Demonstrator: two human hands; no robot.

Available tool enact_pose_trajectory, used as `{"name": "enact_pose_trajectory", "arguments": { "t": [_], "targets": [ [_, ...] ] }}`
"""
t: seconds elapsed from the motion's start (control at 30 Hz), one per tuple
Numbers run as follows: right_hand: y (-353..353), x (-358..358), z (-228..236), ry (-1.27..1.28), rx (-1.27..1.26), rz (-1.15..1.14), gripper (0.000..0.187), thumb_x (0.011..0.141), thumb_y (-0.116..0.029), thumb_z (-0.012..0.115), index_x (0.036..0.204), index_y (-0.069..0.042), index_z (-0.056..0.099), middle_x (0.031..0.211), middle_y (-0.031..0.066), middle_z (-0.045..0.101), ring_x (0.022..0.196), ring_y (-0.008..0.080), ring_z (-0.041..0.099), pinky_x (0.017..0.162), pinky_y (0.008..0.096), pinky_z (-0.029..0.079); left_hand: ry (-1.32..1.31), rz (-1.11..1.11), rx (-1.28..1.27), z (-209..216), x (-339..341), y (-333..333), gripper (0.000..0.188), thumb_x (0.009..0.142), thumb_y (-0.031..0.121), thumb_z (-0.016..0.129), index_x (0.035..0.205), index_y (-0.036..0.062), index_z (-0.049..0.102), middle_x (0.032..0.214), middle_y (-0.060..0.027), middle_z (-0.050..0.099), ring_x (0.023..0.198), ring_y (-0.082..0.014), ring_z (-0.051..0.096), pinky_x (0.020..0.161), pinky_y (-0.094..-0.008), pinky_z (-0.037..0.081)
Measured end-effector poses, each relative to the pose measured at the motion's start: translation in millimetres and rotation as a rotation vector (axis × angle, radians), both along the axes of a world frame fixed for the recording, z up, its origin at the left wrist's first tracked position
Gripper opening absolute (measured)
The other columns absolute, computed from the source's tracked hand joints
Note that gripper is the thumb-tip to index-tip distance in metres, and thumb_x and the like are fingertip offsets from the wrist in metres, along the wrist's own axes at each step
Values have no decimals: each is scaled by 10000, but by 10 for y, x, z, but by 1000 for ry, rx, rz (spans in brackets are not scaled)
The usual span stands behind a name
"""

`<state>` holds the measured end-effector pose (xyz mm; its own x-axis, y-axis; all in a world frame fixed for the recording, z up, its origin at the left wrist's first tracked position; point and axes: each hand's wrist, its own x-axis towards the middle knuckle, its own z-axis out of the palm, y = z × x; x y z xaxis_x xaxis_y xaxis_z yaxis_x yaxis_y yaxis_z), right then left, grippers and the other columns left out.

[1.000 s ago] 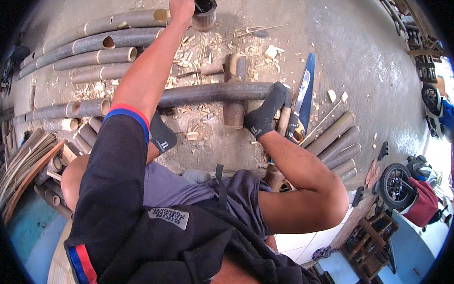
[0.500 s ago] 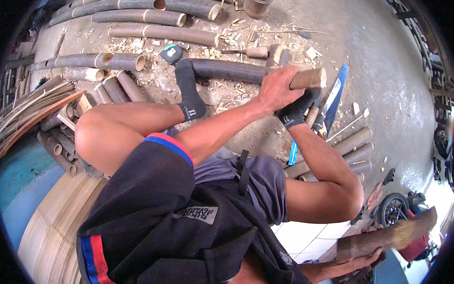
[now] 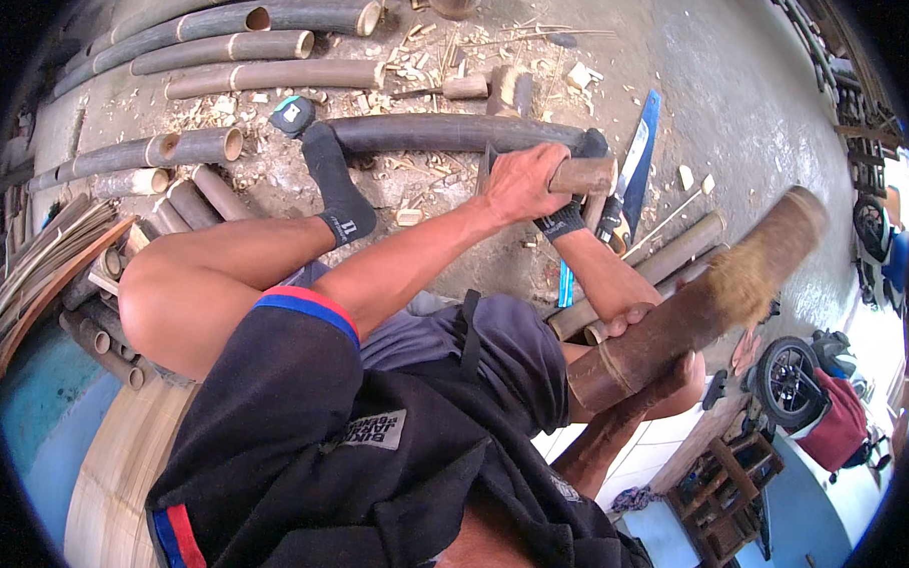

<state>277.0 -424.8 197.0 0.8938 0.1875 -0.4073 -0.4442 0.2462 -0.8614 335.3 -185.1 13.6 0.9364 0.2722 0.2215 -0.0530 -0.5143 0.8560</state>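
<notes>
My left hand (image 3: 523, 184) is closed around the thick wooden handle (image 3: 585, 175) of what looks like a chisel. Part of its dark blade (image 3: 485, 167) shows below my fist, against a dark bamboo pole (image 3: 420, 134) lying crosswise between my feet. On the right, the fingers of my right hand (image 3: 679, 384) wrap a heavy bamboo club (image 3: 637, 352), raised at a slant. A frayed, fibrous patch marks the club's side, and its far end is blurred by motion. Club and chisel handle are apart. My socked left foot (image 3: 336, 185) rests against the pole.
A blue-bladed handsaw (image 3: 639, 160) lies beyond my right foot. Near the pole are a tape measure (image 3: 292, 116), a wooden-handled tool (image 3: 465, 87) and a bamboo block (image 3: 509, 92). Several bamboo poles (image 3: 272, 73) lie at the far left among wood chips. A motorbike wheel (image 3: 789, 384) stands right.
The bamboo club has swung up and leftward from the lower right, toward the chisel handle. The view has shifted a little. My left hand keeps its hold on the chisel.
</notes>
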Motion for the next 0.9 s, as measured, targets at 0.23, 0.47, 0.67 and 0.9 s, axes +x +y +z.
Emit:
{"name": "enact_pose_trajectory", "arguments": {
  "t": [0.23,0.47,0.67,0.9],
  "targets": [
    [134,36,-279,-40,-272,47,748,812,-465,712,1278,60,455,906,212,660,738,314,680,666,409,572,-4,19,-34,-209,469,62,420,722,295,786,1052,104,609,996,-120,657,907,-382,678,761,-495,560],
    [306,187,-314,-100,-412,122,697,808,-327,755,1301,51,438,924,177,653,753,277,684,677,388,574,46,105,-21,-412,554,113,449,730,340,792,1056,98,599,1010,-128,664,911,-396,679,778,-499,559],
    [366,273,-358,-91,-433,156,768,791,-317,790,1363,40,423,981,157,651,795,266,692,725,390,575,85,82,-42,-421,580,137,467,728,356,800,1055,92,596,1025,-137,666,914,-402,679,778,-502,559],
    [315,474,-527,-439,-590,50,922,795,-301,791,1505,50,319,1157,198,648,1006,356,669,937,442,524,96,119,-54,-416,610,183,432,736,297,811,1039,66,606,991,-162,664,937,-406,662,776,-476,545]
  ]
}}
